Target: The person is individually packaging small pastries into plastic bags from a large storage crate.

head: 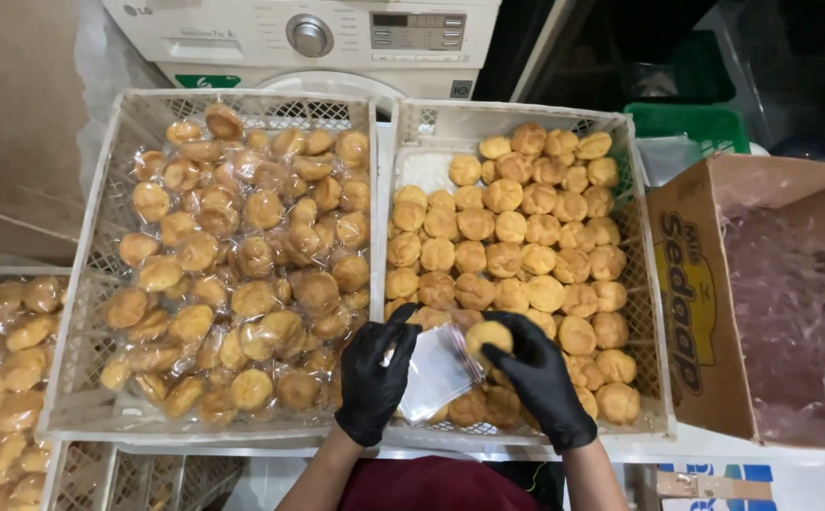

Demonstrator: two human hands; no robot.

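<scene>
Both my hands wear black gloves over the near edge of the right crate. My left hand holds a small clear plastic bag by its left side. My right hand pinches one round golden pastry at the bag's upper right corner. The right crate is filled with several bare golden pastries. The left crate holds several pastries wrapped in clear bags.
An open cardboard box lined with clear plastic stands at the right. More bagged pastries lie at the far left. A white washing machine is behind the crates, and a green basket at the back right.
</scene>
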